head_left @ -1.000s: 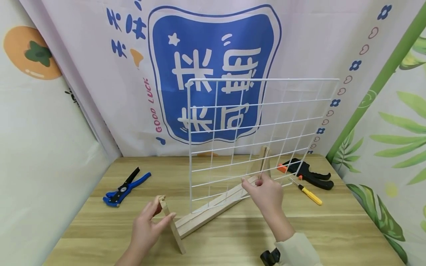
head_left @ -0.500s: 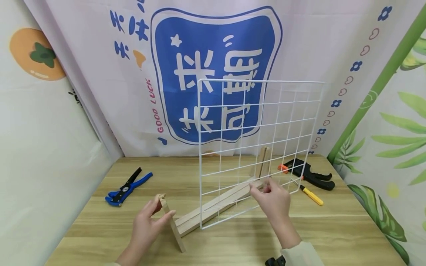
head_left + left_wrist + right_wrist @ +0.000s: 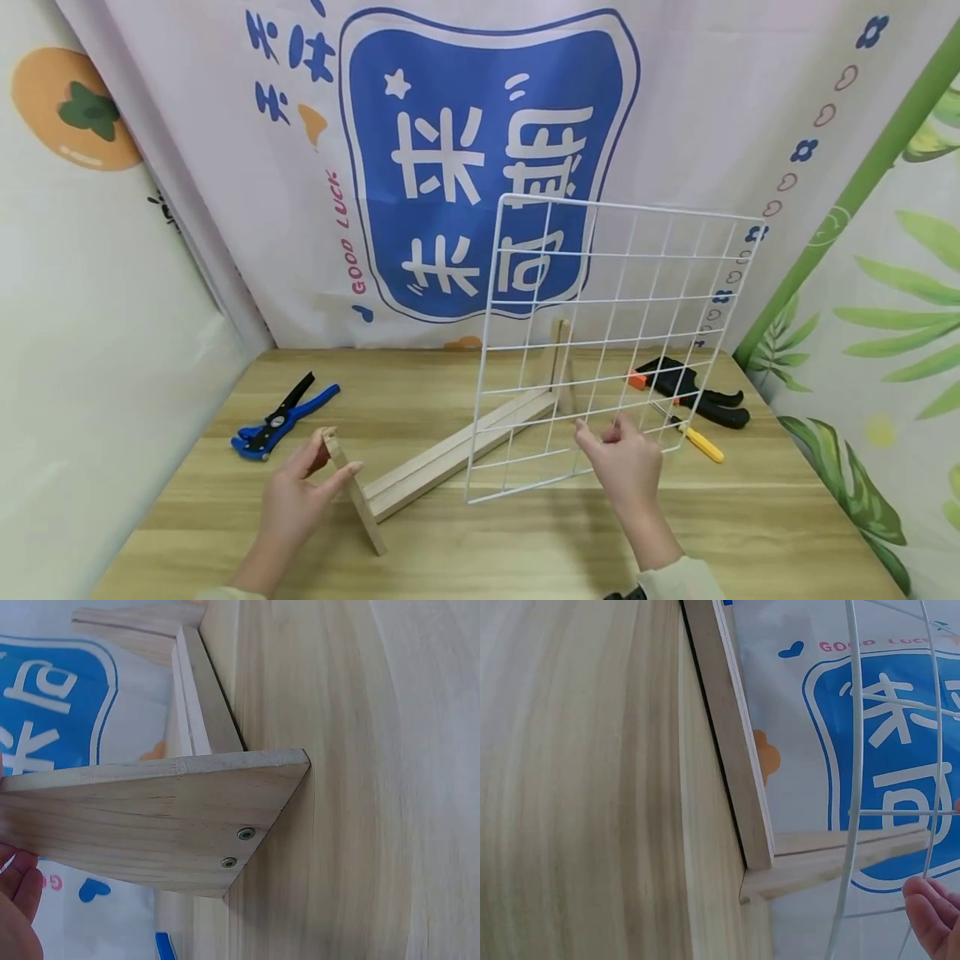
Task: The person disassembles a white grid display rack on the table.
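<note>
A wooden stand lies at a slant on the table, with a grooved base board (image 3: 457, 458), a near end piece (image 3: 358, 496) and a far end piece (image 3: 558, 367). My left hand (image 3: 292, 500) grips the upper part of the near end piece between thumb and fingers. Two screw heads (image 3: 237, 848) show on that piece's outer face in the left wrist view. With thumb and fingers, my right hand (image 3: 626, 467) pinches a white wire grid (image 3: 489, 346) low down. The grid stands upright, apart from the groove, in front and right of the base board.
Blue-handled cutters (image 3: 281, 423) lie at the table's left. A black clamp-like tool with an orange tip (image 3: 693, 393) and a yellow-handled screwdriver (image 3: 703, 444) lie at the right, partly behind the grid. A printed curtain (image 3: 300, 275) hangs along the table's back edge.
My right hand has drawn the grid off the base board, toward me and to the right. The stand has shifted slightly left along with my left hand, which keeps its grip.
</note>
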Demonstrator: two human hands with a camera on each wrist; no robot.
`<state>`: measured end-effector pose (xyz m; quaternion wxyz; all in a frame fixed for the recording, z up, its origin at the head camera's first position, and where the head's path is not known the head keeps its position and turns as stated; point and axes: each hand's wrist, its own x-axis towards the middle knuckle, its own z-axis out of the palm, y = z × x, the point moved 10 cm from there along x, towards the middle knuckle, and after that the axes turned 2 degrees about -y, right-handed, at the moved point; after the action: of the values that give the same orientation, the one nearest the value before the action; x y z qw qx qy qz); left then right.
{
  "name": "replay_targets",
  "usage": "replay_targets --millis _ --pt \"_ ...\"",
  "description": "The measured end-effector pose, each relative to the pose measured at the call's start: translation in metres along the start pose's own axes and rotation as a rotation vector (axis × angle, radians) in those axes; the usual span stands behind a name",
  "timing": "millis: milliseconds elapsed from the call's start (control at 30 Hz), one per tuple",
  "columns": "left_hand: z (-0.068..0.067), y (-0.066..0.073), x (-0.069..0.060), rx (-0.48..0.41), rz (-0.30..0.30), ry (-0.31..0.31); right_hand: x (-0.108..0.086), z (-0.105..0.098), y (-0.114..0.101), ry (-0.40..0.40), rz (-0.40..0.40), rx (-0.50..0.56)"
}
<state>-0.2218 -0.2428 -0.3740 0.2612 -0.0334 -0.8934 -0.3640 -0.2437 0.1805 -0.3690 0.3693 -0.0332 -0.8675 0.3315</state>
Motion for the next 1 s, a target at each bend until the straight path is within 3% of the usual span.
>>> replay_targets --millis 167,400,567,800,1000 --pt "-0.009 -0.01 0.003 0.01 -0.033 0.003 -0.003 0.003 0.005 -0.042 0.021 -0.018" --pt "-0.017 -0.023 0.005 -0.001 -0.084 -0.002 -0.013 0.014 0.018 -0.185 0.118 -0.008" --pt "-0.028 -0.03 0.003 0.011 -0.105 0.035 -0.019 0.018 0.019 -0.2 0.098 0.006" --pt "-0.04 -0.039 0.002 0.074 -0.113 0.066 -0.027 0.026 0.026 -0.269 0.163 0.027" --pt "-0.046 -0.046 0.003 0.086 -0.145 0.073 -0.032 0.032 0.03 -0.244 0.149 0.022"
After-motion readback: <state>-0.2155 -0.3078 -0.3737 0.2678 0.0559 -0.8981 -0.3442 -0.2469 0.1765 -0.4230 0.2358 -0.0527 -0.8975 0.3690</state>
